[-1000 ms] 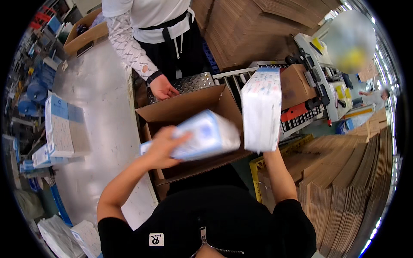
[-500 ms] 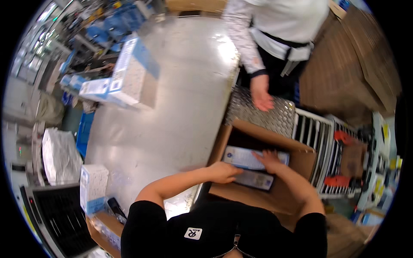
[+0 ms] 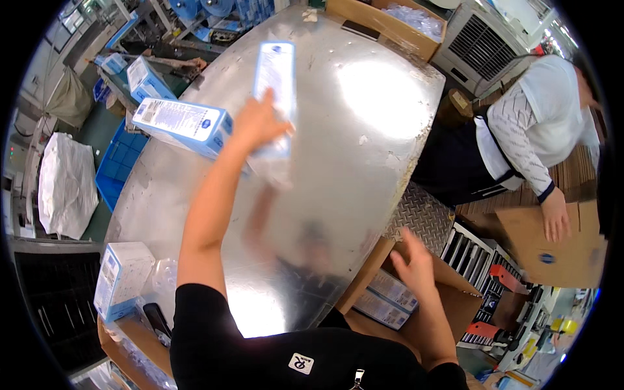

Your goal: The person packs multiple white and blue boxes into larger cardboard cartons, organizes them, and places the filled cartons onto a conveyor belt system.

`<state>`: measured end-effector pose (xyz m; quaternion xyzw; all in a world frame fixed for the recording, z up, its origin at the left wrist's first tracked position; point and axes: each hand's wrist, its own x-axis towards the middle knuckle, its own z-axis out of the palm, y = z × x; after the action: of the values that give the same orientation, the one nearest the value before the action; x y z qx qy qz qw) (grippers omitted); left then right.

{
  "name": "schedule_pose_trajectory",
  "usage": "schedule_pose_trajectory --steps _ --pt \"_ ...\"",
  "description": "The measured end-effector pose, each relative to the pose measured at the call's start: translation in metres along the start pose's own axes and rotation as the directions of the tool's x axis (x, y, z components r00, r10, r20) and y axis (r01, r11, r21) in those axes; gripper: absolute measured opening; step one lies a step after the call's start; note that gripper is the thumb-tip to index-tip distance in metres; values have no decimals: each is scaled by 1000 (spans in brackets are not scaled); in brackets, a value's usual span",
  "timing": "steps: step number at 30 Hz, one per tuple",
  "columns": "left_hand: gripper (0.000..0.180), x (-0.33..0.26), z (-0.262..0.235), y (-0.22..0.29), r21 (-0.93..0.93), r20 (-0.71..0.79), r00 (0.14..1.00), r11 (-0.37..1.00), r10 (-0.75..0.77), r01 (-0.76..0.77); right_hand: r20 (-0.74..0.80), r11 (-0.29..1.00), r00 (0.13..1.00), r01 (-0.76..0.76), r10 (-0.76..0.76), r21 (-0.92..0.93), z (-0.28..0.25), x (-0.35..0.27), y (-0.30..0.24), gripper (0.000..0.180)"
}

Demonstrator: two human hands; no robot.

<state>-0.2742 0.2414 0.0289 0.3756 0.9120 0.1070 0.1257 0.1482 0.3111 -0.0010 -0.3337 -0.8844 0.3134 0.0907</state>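
Observation:
My left hand point(image 3: 258, 125) reaches far across the metal table, fingers spread, over a white and blue box point(image 3: 278, 68). Whether it touches the box is hard to tell, and no grip around it shows. Just left of that hand lies a similar long box point(image 3: 179, 122), with another box point(image 3: 148, 81) behind it. Above an open brown carton point(image 3: 458, 309) hovers my right hand point(image 3: 416, 265), empty, with its fingers apart. Two white and blue boxes point(image 3: 385, 300) lie side by side inside the carton, partly hidden by its wall.
The metal table point(image 3: 312, 169) has a worn right edge. A white box point(image 3: 123, 276) stands at its near left, beside a carton of plastic bags point(image 3: 133, 348). At right, a co-worker's hand point(image 3: 556, 218) rests on a cardboard piece point(image 3: 552, 253) near a roller conveyor point(image 3: 465, 253).
My left hand has left the carton and moved far left over the table. The right hand has lifted off the boxes inside. My view has turned, and the co-worker now handles cardboard.

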Motion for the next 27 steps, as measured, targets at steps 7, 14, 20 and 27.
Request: schedule_pose_trajectory --steps 7,14,20,27 --pt "66 -74 -10 -72 129 -328 944 990 -11 57 31 955 995 104 -99 -277 39 122 -122 93" --pt "44 -66 19 -161 52 -298 945 991 137 -127 252 808 887 458 -386 -372 68 109 -145 96" --pt "26 -206 3 -49 -55 145 817 829 558 -557 341 954 939 54 52 -294 19 50 -102 102" --pt "82 -221 31 -41 48 -218 976 999 27 -17 142 570 990 -122 10 812 -39 -34 -25 100"
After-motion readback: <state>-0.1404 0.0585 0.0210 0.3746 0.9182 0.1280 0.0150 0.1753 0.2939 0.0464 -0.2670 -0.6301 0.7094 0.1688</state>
